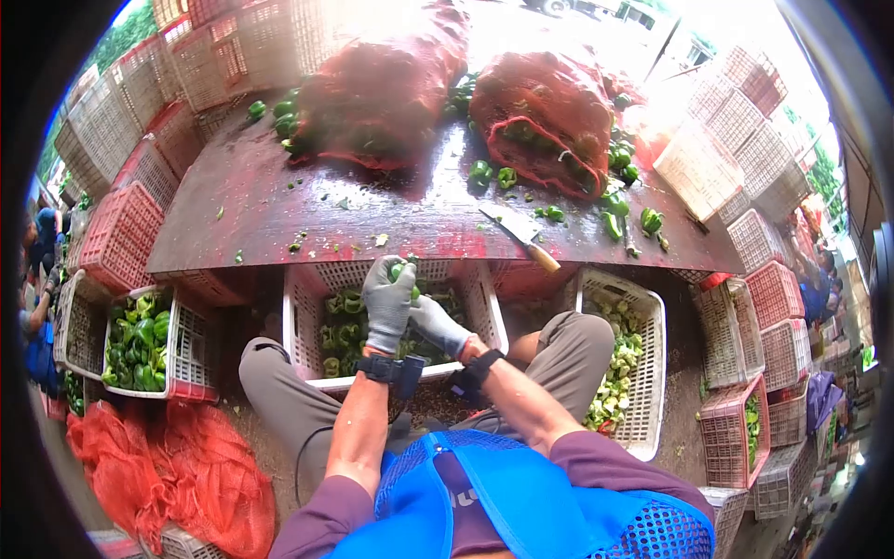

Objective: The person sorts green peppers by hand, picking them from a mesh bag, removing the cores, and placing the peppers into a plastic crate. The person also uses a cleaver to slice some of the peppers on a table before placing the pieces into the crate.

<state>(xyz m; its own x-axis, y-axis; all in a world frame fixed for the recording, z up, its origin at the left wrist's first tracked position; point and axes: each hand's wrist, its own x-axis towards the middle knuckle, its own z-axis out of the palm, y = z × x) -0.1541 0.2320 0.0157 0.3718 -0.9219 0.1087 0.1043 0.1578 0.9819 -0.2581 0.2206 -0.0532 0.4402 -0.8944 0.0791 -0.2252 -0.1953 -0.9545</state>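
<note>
Both my hands wear grey gloves and meet above a white crate [494, 321] of green bell peppers between my knees. My left hand [385, 303] is closed round a green bell pepper [399, 271], which shows between its fingers. Just below and to the right, my right hand [436, 324] has its fingers curled against the lower part of that pepper; the fingertips are partly hidden. A knife [510, 224] with a wooden handle lies on the table [307, 219], its handle near the front edge.
Red mesh sacks [540, 112] of peppers stand on the table, with loose peppers around them. At my right is a crate [655, 373] of pale green pieces; at my left, a crate [191, 349] of peppers and a red net pile [177, 466]. Stacked crates [121, 233] line both sides.
</note>
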